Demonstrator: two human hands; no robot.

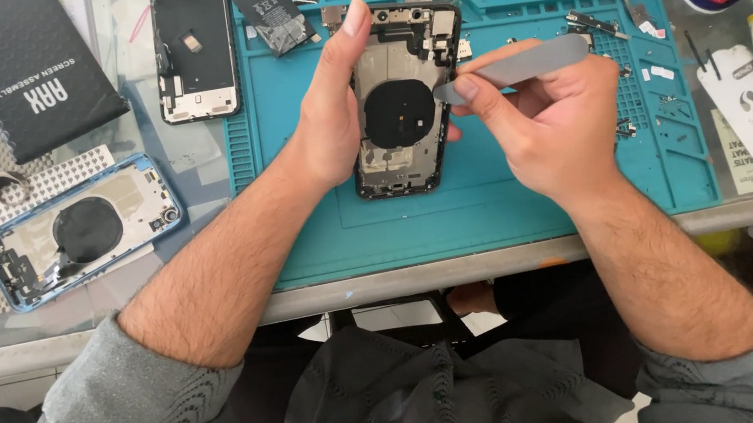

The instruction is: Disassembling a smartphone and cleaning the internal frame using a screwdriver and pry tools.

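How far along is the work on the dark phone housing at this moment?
Done: the dark phone housing lies open on the teal mat; a detached screen and a battery lie apart. In hand: the left hand steadies the housing while the right hand works a flat grey pry tool at its edge. Left: internal parts remain inside the housing.

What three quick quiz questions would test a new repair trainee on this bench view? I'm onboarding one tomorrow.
1. True or false: the left hand steadies the opened black phone housing on the teal mat.
2. What does the right hand hold?
A. screwdriver
B. flat grey pry tool
C. battery
3. What colour is the frame of the second opened housing beside the mat?

Key: 1 true; 2 B, the flat grey pry tool; 3 blue, the blue-framed housing.
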